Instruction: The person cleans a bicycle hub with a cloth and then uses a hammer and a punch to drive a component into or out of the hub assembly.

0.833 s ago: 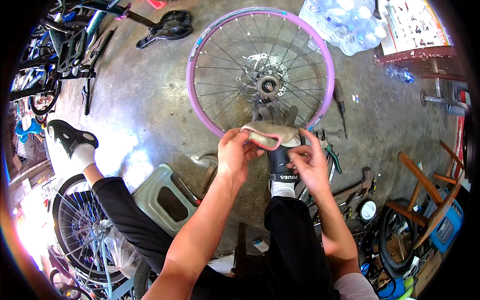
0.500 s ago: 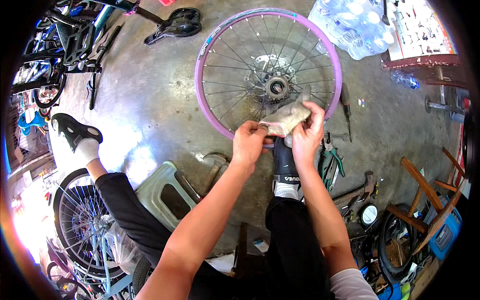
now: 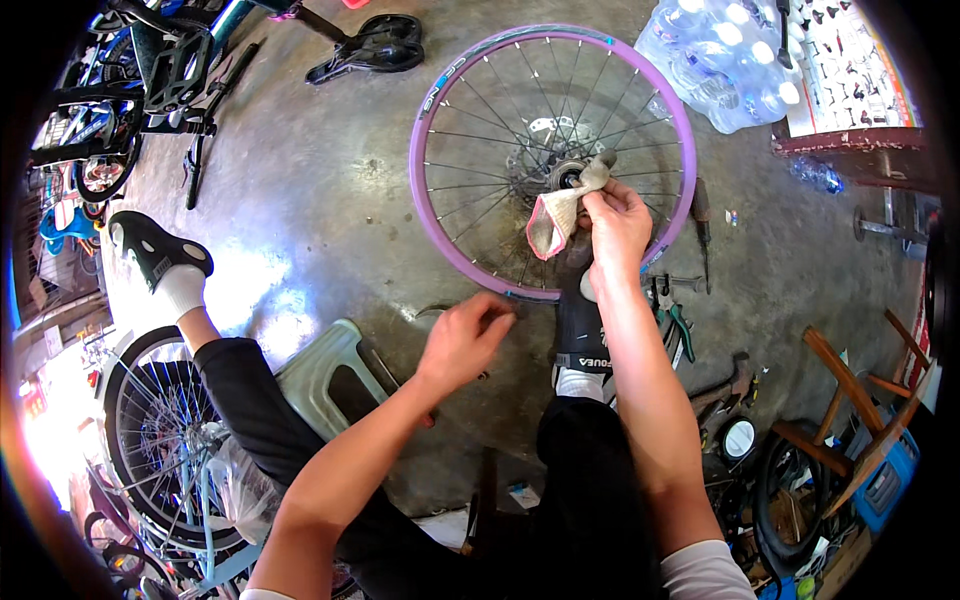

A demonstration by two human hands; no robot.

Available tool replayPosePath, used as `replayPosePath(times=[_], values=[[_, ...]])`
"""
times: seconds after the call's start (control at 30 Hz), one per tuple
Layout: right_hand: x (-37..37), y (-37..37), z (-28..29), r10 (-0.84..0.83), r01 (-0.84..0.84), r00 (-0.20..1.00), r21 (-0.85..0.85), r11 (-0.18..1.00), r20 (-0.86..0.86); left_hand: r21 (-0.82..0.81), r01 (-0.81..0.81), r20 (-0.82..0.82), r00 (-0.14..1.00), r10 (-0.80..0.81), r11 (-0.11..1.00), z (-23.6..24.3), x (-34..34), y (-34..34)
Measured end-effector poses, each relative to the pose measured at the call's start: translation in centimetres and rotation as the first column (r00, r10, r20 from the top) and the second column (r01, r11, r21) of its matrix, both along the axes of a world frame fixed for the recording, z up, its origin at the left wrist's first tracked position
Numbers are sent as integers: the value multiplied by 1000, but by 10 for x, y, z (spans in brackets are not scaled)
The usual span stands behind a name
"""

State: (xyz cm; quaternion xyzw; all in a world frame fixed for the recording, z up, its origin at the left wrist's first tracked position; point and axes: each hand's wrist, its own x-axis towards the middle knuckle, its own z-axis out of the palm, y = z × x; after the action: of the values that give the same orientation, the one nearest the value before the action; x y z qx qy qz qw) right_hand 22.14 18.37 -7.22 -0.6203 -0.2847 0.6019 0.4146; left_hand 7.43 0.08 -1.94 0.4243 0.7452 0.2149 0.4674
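Observation:
A dirty off-white work glove (image 3: 562,212) with a pink-edged cuff hangs from my right hand (image 3: 618,225), pinched between thumb and fingers. It overlaps the hub and sprocket of a purple-rimmed bicycle wheel (image 3: 424,210) lying flat on the floor. My left hand (image 3: 463,342) is apart from the glove, just below the rim's near edge. Its fingers are loosely bent, with a gap at the thumb and nothing seen in them. Behind that hand a hammer's metal head shows only in part. My right shoe (image 3: 583,325) stands by the rim.
Pliers (image 3: 680,330) and a screwdriver (image 3: 702,230) lie right of the wheel, with another hammer (image 3: 728,385) lower down. A green plastic stool (image 3: 325,375) stands at left. Bottles in plastic wrap (image 3: 715,65) are at far right, a black saddle (image 3: 375,50) at far left.
My left hand has let go of the glove and moved left and nearer to me. My right hand has lifted the glove farther over the wheel, beside the hub.

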Motion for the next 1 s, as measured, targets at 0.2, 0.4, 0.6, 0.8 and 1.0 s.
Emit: replayPosePath(times=[0.2,0.4,0.6,0.8,1.0], values=[[-1,-2,2,1,-1,1000,22,1000,-11,-244,-104,1,994,108,964,1,-47,-79],[4,0,0,10,-10,1000,32,999,-21,-362,-179,64,974,216,915,-4,-48,-103],[9,11,0,91,-100,988,61,993,127,-353,-118,101,981,163,928,2,-34,-70],[29,52,5,437,-548,773,138,825,461,37,-174,93,981,170,984,-24,-17,25],[20,121,40,719,-954,220,-11,301,660,72,-146,177,975,131,987,-15,11,29]])
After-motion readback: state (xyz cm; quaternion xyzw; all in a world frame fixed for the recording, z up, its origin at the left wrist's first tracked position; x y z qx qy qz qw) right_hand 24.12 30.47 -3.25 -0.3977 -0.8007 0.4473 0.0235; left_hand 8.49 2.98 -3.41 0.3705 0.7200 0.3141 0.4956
